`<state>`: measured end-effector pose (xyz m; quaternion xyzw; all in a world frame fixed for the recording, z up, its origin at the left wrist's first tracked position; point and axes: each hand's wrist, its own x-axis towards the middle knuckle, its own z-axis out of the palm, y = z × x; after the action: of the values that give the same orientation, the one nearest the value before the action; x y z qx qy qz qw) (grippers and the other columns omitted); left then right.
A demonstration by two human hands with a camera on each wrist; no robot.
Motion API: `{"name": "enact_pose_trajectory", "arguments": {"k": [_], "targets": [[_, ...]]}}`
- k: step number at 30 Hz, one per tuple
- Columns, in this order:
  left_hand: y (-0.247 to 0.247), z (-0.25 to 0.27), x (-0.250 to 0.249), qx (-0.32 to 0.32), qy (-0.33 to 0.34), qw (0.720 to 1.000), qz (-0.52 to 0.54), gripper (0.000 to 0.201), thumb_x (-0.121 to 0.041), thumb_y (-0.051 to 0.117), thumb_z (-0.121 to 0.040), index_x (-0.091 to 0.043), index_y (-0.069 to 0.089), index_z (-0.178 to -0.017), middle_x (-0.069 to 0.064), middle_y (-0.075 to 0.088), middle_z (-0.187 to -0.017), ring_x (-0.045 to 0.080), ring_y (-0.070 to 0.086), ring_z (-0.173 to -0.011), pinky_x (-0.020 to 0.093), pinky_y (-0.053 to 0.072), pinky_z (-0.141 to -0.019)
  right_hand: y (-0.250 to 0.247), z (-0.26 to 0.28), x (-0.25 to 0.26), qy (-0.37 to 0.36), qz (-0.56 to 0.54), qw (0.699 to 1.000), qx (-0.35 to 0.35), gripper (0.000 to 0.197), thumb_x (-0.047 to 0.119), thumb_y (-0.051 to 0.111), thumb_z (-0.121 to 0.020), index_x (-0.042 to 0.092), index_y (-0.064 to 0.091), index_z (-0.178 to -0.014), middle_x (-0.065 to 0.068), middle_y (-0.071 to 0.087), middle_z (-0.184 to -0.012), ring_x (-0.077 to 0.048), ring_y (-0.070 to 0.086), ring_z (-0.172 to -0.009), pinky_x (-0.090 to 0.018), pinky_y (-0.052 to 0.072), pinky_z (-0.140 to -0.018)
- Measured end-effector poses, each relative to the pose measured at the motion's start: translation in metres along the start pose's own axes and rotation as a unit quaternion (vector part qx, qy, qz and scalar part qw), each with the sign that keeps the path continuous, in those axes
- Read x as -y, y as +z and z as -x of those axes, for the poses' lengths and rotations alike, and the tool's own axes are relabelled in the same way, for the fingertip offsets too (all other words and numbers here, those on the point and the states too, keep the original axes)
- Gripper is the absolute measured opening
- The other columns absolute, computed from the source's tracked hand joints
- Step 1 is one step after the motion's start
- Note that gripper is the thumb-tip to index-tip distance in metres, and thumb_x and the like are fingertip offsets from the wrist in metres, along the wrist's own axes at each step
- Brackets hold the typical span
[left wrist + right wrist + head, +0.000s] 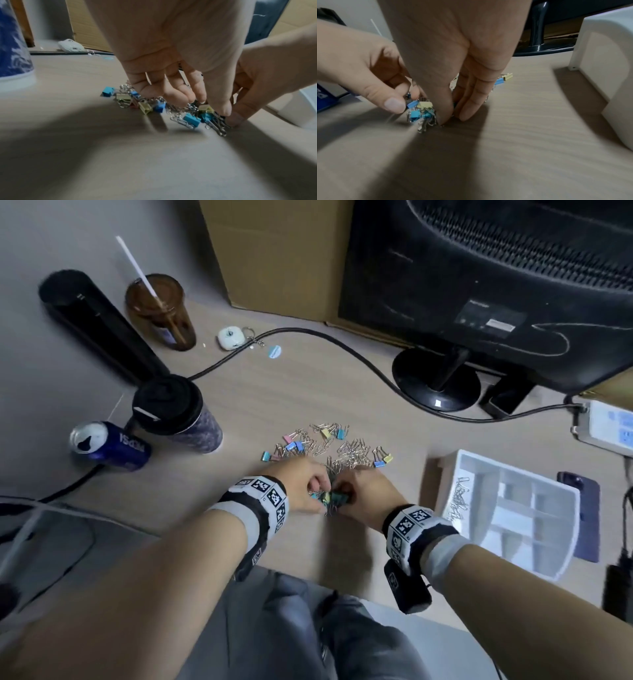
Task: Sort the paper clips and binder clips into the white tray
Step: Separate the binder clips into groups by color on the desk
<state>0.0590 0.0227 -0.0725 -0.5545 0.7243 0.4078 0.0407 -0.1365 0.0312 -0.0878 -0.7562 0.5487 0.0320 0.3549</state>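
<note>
A loose pile of silver paper clips and small pastel binder clips (329,445) lies mid-desk. Both hands meet at its near edge over a tangled clump of clips (331,498). My left hand (322,489) pinches the clump's left side between thumb and curled fingers; the left wrist view shows the left hand (204,105) with fingertips down on blue and yellow binder clips (192,119). My right hand (454,115) closes thumb and fingers on the clump's right side. The white compartment tray (479,470) stands to the right, with paper clips (459,503) in its left slot.
At the left stand a Pepsi can (109,445), a black-lidded cup (178,416) and a brown tumbler (161,313). A black cable (342,347) crosses behind the pile to the monitor stand (436,385). A phone (585,515) lies right of the tray.
</note>
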Motion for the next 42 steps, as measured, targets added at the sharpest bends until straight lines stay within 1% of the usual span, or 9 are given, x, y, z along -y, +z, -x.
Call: {"name": "enact_pose_trajectory", "arguments": {"k": [3,8,14,20,24,28,32,36,42], "targets": [[0.007,-0.005,0.002,-0.001,0.011,1.0,-0.019,0.029,-0.042,0.085,-0.068,-0.034,0.071,-0.092,-0.016,0.063,-0.089,0.002,0.061,-0.076,0.024,0.051,-0.068,0.006,-0.002,-0.002,-0.011,0.0,1.0,-0.016,0.032,0.015,0.08,-0.066,0.026,0.071,-0.095,0.0,0.061,-0.094,-0.019,0.059,-0.086,-0.027,0.047,-0.078],[0.012,-0.013,0.007,-0.002,0.007,1.0,0.004,0.015,-0.035,0.081,-0.074,-0.033,0.072,-0.085,-0.016,0.065,-0.082,0.002,0.063,-0.073,0.025,0.055,-0.073,0.007,-0.004,-0.006,-0.007,0.007,1.0,-0.028,0.024,0.019,0.082,-0.068,0.024,0.07,-0.089,0.006,0.055,-0.086,-0.016,0.056,-0.079,-0.025,0.039,-0.07],[-0.003,-0.005,0.001,-0.014,0.015,1.0,0.007,0.007,-0.033,0.073,-0.083,-0.027,0.075,-0.088,-0.012,0.07,-0.08,0.001,0.063,-0.07,0.021,0.054,-0.07,-0.007,0.004,-0.003,-0.027,-0.007,0.997,-0.067,0.016,0.024,0.08,-0.077,0.02,0.076,-0.092,0.004,0.067,-0.083,-0.014,0.057,-0.078,-0.026,0.045,-0.073],[-0.021,0.002,0.0,-0.069,-0.017,0.997,-0.005,0.007,-0.032,0.066,-0.086,-0.026,0.068,-0.085,-0.01,0.069,-0.08,0.007,0.063,-0.073,0.021,0.051,-0.068,-0.022,0.004,-0.005,0.031,-0.026,0.993,-0.108,0.013,0.019,0.073,-0.078,0.024,0.072,-0.09,0.001,0.066,-0.087,-0.016,0.06,-0.077,-0.023,0.046,-0.074],[-0.026,0.005,0.002,-0.102,-0.031,0.994,0.001,0.007,-0.027,0.065,-0.081,-0.026,0.063,-0.074,-0.011,0.068,-0.075,0.007,0.062,-0.072,0.024,0.054,-0.07,-0.027,0.003,-0.006,0.051,-0.047,0.994,-0.089,0.012,0.014,0.069,-0.079,0.022,0.068,-0.088,0.006,0.069,-0.082,-0.011,0.06,-0.075,-0.02,0.045,-0.069],[-0.028,0.007,0.009,-0.128,-0.057,0.99,-0.019,0.008,-0.021,0.062,-0.087,-0.017,0.068,-0.083,-0.005,0.07,-0.08,0.016,0.064,-0.078,0.029,0.055,-0.074,-0.021,-0.002,0.004,0.016,-0.056,0.996,-0.072,0.022,0.013,0.063,-0.077,0.023,0.072,-0.094,0.005,0.072,-0.08,-0.013,0.066,-0.075,-0.023,0.053,-0.074],[-0.027,0.013,0.031,-0.174,-0.104,0.979,-0.016,0.013,-0.015,0.056,-0.093,-0.015,0.068,-0.097,0.003,0.066,-0.095,0.026,0.063,-0.088,0.034,0.052,-0.077,-0.014,-0.018,0.016,0.014,-0.023,0.997,-0.077,0.005,0.024,0.071,-0.079,0.019,0.071,-0.082,0.004,0.071,-0.075,-0.018,0.066,-0.075,-0.032,0.056,-0.074],[-0.028,0.016,0.05,-0.204,-0.13,0.97,-0.007,0.016,-0.008,0.054,-0.093,-0.014,0.067,-0.099,0.005,0.061,-0.108,0.026,0.061,-0.094,0.033,0.048,-0.082,-0.011,-0.032,0.024,0.051,-0.009,0.995,-0.091,0.012,0.025,0.076,-0.08,0.018,0.071,-0.089,0.003,0.07,-0.08,-0.018,0.063,-0.079,-0.026,0.05,-0.072],[-0.024,0.01,0.062,-0.203,-0.157,0.966,0.011,0.015,-0.006,0.058,-0.09,-0.017,0.067,-0.096,0.005,0.056,-0.114,0.025,0.059,-0.102,0.033,0.048,-0.091,-0.004,-0.042,0.029,0.087,-0.008,0.993,-0.079,0.026,0.024,0.078,-0.079,0.018,0.067,-0.101,-0.002,0.069,-0.088,-0.022,0.063,-0.086,-0.032,0.053,-0.076]]}}
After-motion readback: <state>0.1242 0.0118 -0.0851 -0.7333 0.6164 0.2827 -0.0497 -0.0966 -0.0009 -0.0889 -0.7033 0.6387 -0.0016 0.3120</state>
